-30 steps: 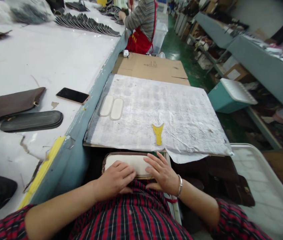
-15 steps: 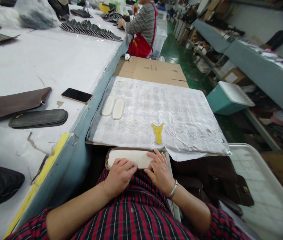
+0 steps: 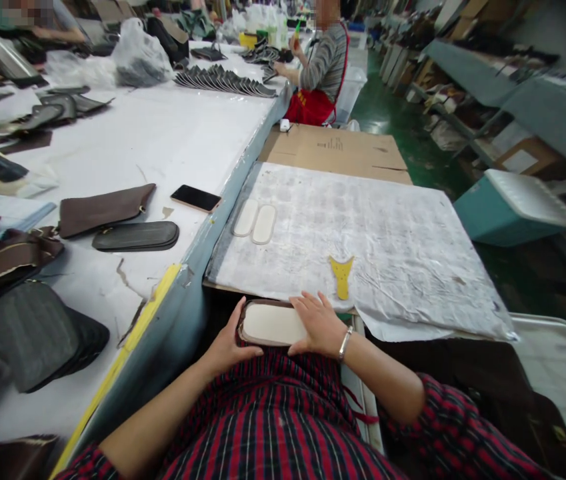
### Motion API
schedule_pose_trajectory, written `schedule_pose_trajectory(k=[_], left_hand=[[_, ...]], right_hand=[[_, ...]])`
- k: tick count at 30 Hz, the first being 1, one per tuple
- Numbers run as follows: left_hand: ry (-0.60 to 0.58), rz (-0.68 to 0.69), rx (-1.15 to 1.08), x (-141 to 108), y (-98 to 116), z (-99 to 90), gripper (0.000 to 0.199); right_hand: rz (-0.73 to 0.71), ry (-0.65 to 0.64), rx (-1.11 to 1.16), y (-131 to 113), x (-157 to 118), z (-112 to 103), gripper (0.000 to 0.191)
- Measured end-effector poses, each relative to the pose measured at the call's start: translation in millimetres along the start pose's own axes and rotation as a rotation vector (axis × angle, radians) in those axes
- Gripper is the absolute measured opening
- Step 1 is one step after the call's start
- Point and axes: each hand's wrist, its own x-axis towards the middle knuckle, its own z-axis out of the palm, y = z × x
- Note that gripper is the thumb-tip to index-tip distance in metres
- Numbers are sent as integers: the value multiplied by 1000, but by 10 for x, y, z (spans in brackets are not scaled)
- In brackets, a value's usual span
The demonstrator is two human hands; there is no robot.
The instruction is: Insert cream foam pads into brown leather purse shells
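Note:
On my lap lies an oval leather piece [image 3: 273,325], a long rounded panel with a cream face and a brown rim. My left hand [image 3: 227,343] grips its left end, thumb along the near edge and fingers at the far left corner. Over the right end is my right hand [image 3: 317,325], its thumb at the near edge and its fingers reaching past the far edge, hiding that end. Just beyond, a yellow forked piece [image 3: 343,277] rests on the white-covered board [image 3: 403,267]. Two cream oval pieces [image 3: 264,224] lie side by side at the board's left.
On the white table [image 3: 163,147] to the left are a phone [image 3: 196,198], dark oval pieces [image 3: 135,237], a brown leather pouch [image 3: 105,208] and stacked dark leather [image 3: 37,333]. A co-worker [image 3: 327,67] sits beyond the cardboard [image 3: 335,147]. A teal bin [image 3: 507,207] stands right.
My left hand has moved from the middle of the oval piece to its left end. My right hand now covers more of the right end. The view has swung left.

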Motion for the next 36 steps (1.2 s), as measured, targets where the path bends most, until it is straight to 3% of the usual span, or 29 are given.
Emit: schedule_pose_trajectory(k=[4,10,14,17,19,21,24,27,29,32,36], left_hand=[[81,6,-253,10,8,162,91],[102,-10,-539,17,149,163,83],[57,-36,-494,-4,127,82,79],[31,-16,-183,-46,91,-56,70],[101,32,161,-18,102,-132,72],[151,160,482,88,191,-126,81],[6,376,751,359,486,89,97],[-282,407,842,636,797,419,109],[-408,366,864,757,906,580,110],[-465,324,864,825,925,656,108],[-532,286,855,853,879,613,105]], right_hand=[[-20,-43,-15,-142,182,9,102],[35,-107,18,-360,438,101,105],[-14,-133,57,-403,586,67,108],[-42,-117,219,-12,533,-165,96],[181,37,293,441,391,-353,74],[527,193,251,910,212,-462,52],[775,183,179,1407,55,-355,40],[886,135,148,1614,125,-37,37],[924,117,136,1686,238,149,35],[951,91,142,1814,390,278,36],[989,69,187,1972,511,247,32]])
